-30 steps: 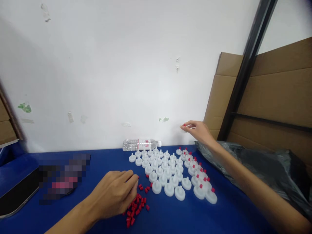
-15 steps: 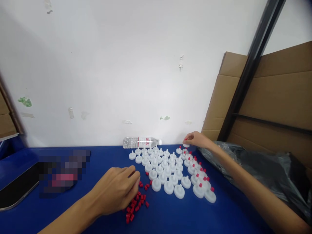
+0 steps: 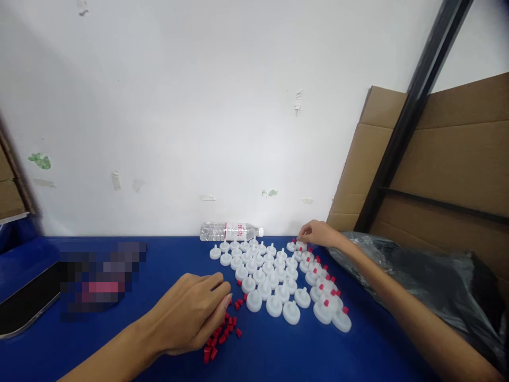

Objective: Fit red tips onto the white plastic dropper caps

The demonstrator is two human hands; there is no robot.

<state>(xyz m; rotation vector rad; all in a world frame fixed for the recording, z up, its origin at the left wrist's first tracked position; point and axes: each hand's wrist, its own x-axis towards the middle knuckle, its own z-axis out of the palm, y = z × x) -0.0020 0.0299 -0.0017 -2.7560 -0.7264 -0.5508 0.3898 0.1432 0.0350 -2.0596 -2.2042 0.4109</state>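
Head view shows the left hand (image 3: 194, 313) low over the near middle of a blue table (image 3: 286, 355), its fingers curled and its thumb close to the index finger. Whether anything sits between them cannot be told. Small red caps (image 3: 220, 335) lie in a loose pile just beside and partly behind this hand, with a few scattered to the far right of the pile.

At the far right, the right hand (image 3: 320, 233) reaches down with thumb and fingers drawn nearly together at a white lid (image 3: 301, 245); the tips are too small to show whether they grip it.

White spouted lids (image 3: 274, 305) stand upright in a close group right of the red caps, their spouts bare. Further right, a slanting band of red-tipped lids (image 3: 324, 311) runs from the right hand toward the near side.

A clear bottle (image 3: 230, 232) lies on its side at the far edge, against the white wall (image 3: 191, 106). Dark plastic (image 3: 429, 276) is bunched at the right, under the right forearm.
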